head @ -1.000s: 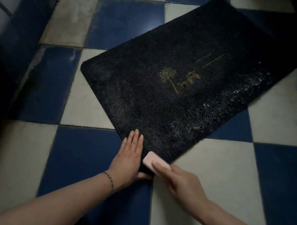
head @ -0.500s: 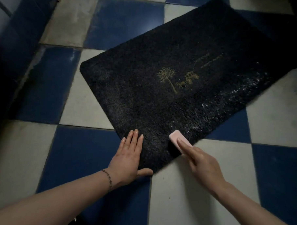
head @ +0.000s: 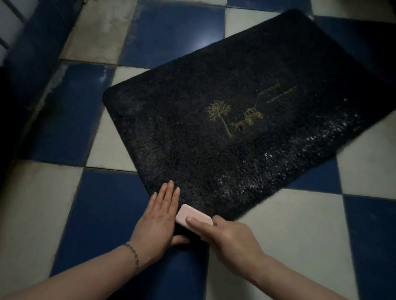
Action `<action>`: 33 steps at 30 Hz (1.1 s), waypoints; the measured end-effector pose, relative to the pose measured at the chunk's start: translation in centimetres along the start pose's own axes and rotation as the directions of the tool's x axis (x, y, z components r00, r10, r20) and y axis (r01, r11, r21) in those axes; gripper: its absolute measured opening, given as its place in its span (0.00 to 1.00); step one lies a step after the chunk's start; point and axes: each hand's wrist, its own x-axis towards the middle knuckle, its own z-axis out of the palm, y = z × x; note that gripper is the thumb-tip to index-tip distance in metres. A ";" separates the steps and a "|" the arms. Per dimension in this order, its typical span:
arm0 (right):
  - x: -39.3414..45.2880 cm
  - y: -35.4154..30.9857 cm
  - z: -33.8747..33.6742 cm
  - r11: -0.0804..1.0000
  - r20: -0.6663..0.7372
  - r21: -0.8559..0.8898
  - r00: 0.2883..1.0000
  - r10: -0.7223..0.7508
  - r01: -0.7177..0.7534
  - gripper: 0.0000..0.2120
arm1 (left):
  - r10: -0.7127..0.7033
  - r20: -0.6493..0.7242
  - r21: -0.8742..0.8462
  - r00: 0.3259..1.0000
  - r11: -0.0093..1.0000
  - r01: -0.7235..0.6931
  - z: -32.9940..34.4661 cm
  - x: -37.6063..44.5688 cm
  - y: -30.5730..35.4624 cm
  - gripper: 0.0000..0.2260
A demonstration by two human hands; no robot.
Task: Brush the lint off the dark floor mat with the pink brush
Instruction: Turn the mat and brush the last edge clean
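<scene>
Blue and white checkered floor tiles (head: 103, 213) spread out under me in dim light, with a dark wall or step running along the far left. On them the dark floor mat (head: 217, 110) lies at a slant, its near corner pointing toward me and its long edges running away up and to the right. A gold tree-and-writing motif (head: 234, 119) sits near its middle, and pale lint specks (head: 317, 141) scatter along the right-hand edge. My left hand (head: 157, 218) lies flat, fingers together and thumb out, pressing down the mat's near corner right at its left edge. My right hand (head: 229, 237) is wrapped around the pink brush (head: 194, 216), fingers laid over its top, holding it on the mat's near corner just beside my left hand. Bare tiles lie on both sides of the corner, and most of the mat stretches uncovered beyond the brush.
</scene>
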 end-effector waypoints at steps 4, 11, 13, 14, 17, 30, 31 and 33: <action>0.6 4.1 -1.0 0.997 -0.053 -0.050 0.997 0.052 -0.055 0.29 | 0.004 -0.009 0.015 1.000 1.000 -0.004 0.3 0.2 0.0 0.55; 0.6 6.5 -2.0 0.954 -0.131 0.103 0.947 0.293 -0.281 0.27 | 0.013 0.023 -0.029 1.000 0.999 -0.012 -0.4 0.2 0.4 0.56; 0.4 5.5 -2.4 0.966 -0.139 0.098 0.958 0.252 -0.240 0.24 | -0.004 0.041 -0.022 0.999 1.000 0.005 -1.1 0.7 0.6 0.58; 0.2 4.6 -2.4 0.977 -0.141 0.087 0.968 0.207 -0.196 0.23 | -0.007 0.027 -0.024 1.000 1.000 0.008 -1.3 1.0 0.6 0.59; -0.2 1.0 -1.5 0.999 -0.036 0.027 0.998 0.049 -0.048 0.23 | 0.004 0.039 -0.072 0.999 0.997 -0.001 -1.3 1.3 0.4 0.62; 2.1 7.4 -2.9 0.966 -0.144 0.055 0.955 0.259 -0.254 0.23 | 0.036 0.069 -0.039 0.997 0.999 -0.034 -0.9 1.2 -0.1 0.60; 2.1 7.1 -2.8 0.963 -0.138 0.080 0.954 0.267 -0.258 0.23 | 0.035 0.073 -0.039 0.997 0.999 -0.032 -0.9 1.2 -0.1 0.60; 2.0 6.6 -2.4 0.959 -0.122 0.137 0.957 0.264 -0.248 0.24 | 0.029 0.066 -0.037 0.997 0.999 -0.027 -0.8 1.3 0.0 0.60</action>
